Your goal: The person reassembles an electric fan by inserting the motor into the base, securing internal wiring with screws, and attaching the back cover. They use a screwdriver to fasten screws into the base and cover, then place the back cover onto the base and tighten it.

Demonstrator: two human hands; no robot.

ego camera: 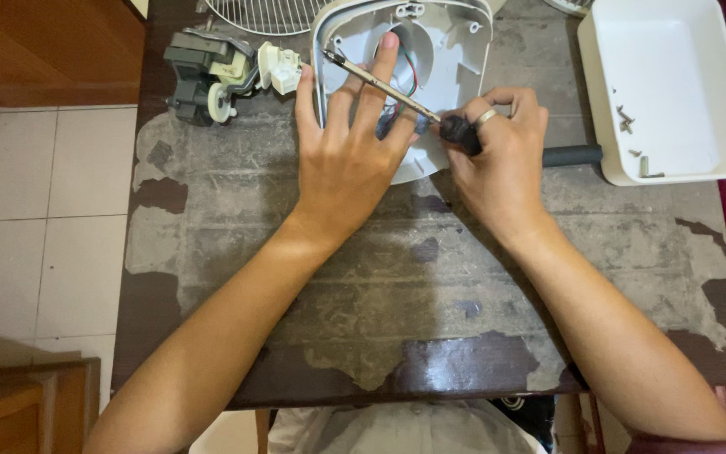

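Observation:
A white plastic fan housing (451,50) lies on the worn table (430,277) at the far middle. My left hand (348,151) rests flat on it with fingers spread, pressing it down. My right hand (497,155) grips the black handle of a screwdriver (384,86). Its metal shaft slants up to the left across the housing, passing over my left fingers, and the tip sits near the housing's left rim. Red and green wires show inside the housing's round opening.
A dark fan motor (203,74) with a white plug part (281,67) lies at the far left. A wire fan guard (266,13) is at the far edge. A white tray (674,84) holding several screws stands at the right. Tiled floor lies left of the table.

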